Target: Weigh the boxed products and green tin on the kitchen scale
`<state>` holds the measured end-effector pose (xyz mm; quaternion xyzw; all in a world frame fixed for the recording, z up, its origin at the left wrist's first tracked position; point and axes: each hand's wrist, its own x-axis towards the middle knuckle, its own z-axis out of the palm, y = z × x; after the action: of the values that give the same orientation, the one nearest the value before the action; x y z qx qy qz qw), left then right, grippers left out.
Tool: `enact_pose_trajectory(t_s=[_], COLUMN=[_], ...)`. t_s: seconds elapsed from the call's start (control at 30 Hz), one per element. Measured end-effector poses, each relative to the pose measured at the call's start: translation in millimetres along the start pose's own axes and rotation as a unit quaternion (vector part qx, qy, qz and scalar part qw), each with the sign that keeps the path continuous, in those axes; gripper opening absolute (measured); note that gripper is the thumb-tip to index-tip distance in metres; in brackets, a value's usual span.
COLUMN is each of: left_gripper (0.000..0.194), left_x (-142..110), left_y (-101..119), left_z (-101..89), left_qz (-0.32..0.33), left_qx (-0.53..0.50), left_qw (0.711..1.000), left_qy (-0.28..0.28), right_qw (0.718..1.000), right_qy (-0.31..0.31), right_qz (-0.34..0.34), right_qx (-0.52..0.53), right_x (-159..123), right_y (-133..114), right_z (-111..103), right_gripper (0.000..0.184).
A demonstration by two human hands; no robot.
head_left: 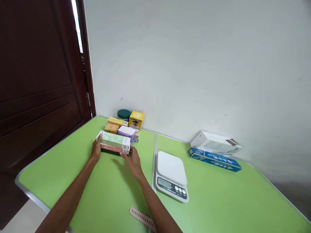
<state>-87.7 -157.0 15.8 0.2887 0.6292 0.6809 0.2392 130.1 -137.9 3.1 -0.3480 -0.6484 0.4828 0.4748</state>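
A long box with a pale green and white top is gripped between my two hands at the left of the green table. My left hand wraps its left end, thumb on the upper edge. At the opposite end, my right hand pinches the lower right corner. A pinkish band and a dark strip show along the lower front; I cannot tell whether these belong to the same box. Just behind it lie a purple-and-white pack and an orange pack.
Farther back stand a yellow carton, a flat yellow box and a green-lidded jar. A white kitchen scale sits mid-table. By the wall, a white box rests on a blue box. A pink strap lies in front.
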Motion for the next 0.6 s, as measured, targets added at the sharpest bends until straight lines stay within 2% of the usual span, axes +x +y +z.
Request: enact_pose_trajectory(t_s=[0.07,0.13,0.27,0.47,0.53,0.6], left_gripper=[0.071,0.066,0.057,0.064,0.070,0.075], left_x=[-10,-19,-39,-65,-69,-79], left_y=[5,14,37,65,79,97], left_z=[4.4,6.3,4.7,3.4,9.1,22.9], left_qz=[0.009,0.034,0.101,0.113,0.118,0.154], left_qx=[-0.002,0.014,0.140,0.207,0.234,0.240], left_qw=[1.000,0.999,0.982,0.969,0.961,0.955], left_qy=[0.000,0.025,0.078,0.072,0.088,0.080], right_qw=[0.999,0.994,0.979,0.975,0.975,0.974], right_qy=[0.023,0.049,0.050,0.090,0.097,0.117], right_qz=[0.006,-0.016,-0.094,-0.133,-0.139,-0.125], right_qx=[-0.037,-0.093,-0.171,-0.152,-0.145,-0.148], right_x=[-1,0,5,-5,-7,-12], right_y=[-3,-9,-18,-21,-32,-50], right_z=[-11,-21,-23,1,-4,-24], right_gripper=[0.076,0.080,0.070,0.076,0.079,0.078])
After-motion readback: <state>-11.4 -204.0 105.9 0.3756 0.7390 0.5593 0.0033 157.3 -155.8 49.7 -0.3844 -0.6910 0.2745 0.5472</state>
